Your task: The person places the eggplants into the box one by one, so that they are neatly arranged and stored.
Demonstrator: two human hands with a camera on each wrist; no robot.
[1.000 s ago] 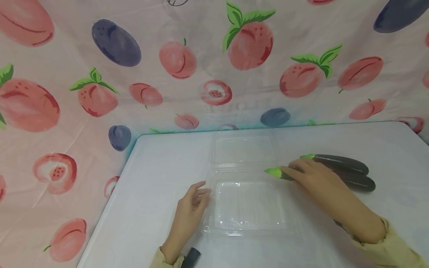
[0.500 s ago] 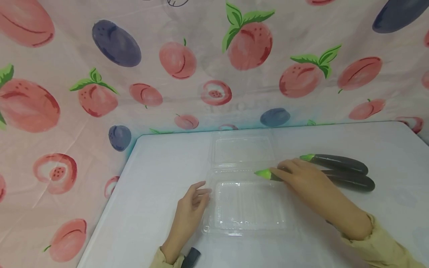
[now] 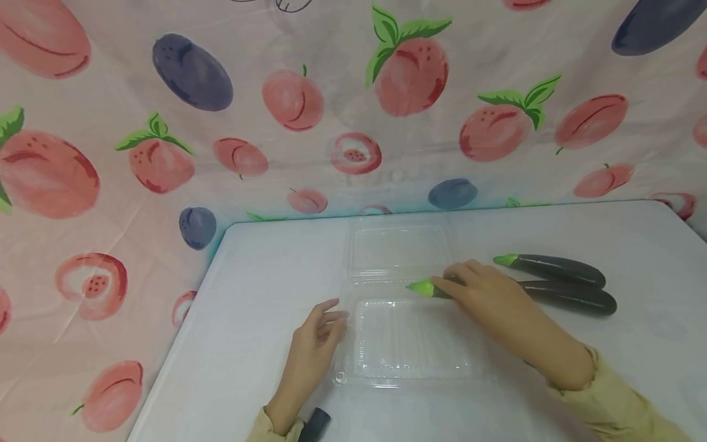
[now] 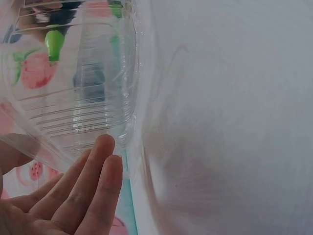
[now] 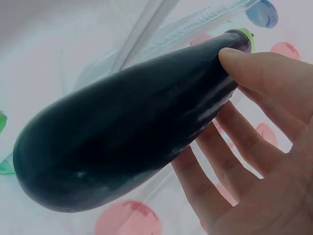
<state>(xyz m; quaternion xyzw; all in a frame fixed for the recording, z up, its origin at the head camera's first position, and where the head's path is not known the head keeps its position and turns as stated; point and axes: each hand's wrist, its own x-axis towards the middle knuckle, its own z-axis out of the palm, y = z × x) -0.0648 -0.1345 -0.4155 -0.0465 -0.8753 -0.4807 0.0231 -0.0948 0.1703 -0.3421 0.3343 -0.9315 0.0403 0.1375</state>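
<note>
My right hand (image 3: 483, 298) gripped a glossy, near-black, elongated eggplant (image 5: 122, 127), thumb near its green stem end, above the back of a clear plastic hinged container (image 3: 409, 344) lying open. My left hand (image 3: 317, 337), fingers loosely extended, rested beside the container's left edge. Two more near-black eggplants (image 3: 558, 271) lay to the right on the white table (image 3: 237, 294).
</note>
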